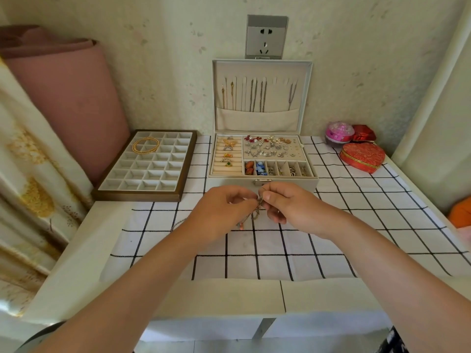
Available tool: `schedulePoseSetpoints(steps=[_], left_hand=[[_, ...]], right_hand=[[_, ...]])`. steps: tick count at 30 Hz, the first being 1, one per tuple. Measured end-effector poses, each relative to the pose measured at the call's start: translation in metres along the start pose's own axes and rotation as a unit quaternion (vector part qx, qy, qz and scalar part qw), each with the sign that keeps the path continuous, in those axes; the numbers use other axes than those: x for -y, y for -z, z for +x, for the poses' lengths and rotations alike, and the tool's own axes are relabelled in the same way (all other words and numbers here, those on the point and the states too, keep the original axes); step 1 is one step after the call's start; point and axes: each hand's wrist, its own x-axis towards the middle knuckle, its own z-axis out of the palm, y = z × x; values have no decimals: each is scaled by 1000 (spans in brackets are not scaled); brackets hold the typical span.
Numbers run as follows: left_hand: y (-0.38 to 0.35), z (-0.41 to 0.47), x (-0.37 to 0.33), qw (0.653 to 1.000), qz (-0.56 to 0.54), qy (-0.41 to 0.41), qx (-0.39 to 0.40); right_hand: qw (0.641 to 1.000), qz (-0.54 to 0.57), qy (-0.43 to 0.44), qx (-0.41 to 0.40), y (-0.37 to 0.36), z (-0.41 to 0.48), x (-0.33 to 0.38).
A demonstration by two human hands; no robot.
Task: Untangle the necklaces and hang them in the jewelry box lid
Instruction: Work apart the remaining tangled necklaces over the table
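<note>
Dangling necklaces point(258, 209) (tangled) beneath right grip point(288, 207)

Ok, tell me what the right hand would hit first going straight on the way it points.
Probably the left hand: the right hand points left across the necklace tangle both pinch, so their fingertips would meet almost at once.
</note>
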Motion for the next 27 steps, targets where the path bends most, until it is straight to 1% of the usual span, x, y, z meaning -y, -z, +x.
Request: schedulePoseSetpoints(steps=[5,7,10,12,15,19,23,27], left_hand=[[-1,-2,1,998,16,-51,-41],[0,-2,0,997,46,-54,-32],[-1,-3,0,990,125,-63,-14],[-1,-2,2,988,140,-64,-14],[1,0,1,995,84,-52,-9],[5,-1,-5,1000,-22,3,-1],[9,-2,-10,990,-115,79,-7],[11,0,-9,977,-167,132,4]], right_hand=[[999,-33,11,-2,1,0,1],[999,-50,15,-2,-2,-1,2],[998,-63,18,-1,-4,-4,4],[995,-95,22,-2,-3,-5,6],[990,-141,29,-8,-2,-6,6],[990,-138,35,-21,-4,-5,6],[996,-60,49,-49,-2,-3,6],[997,-4,48,-63,-1,-4,7]])
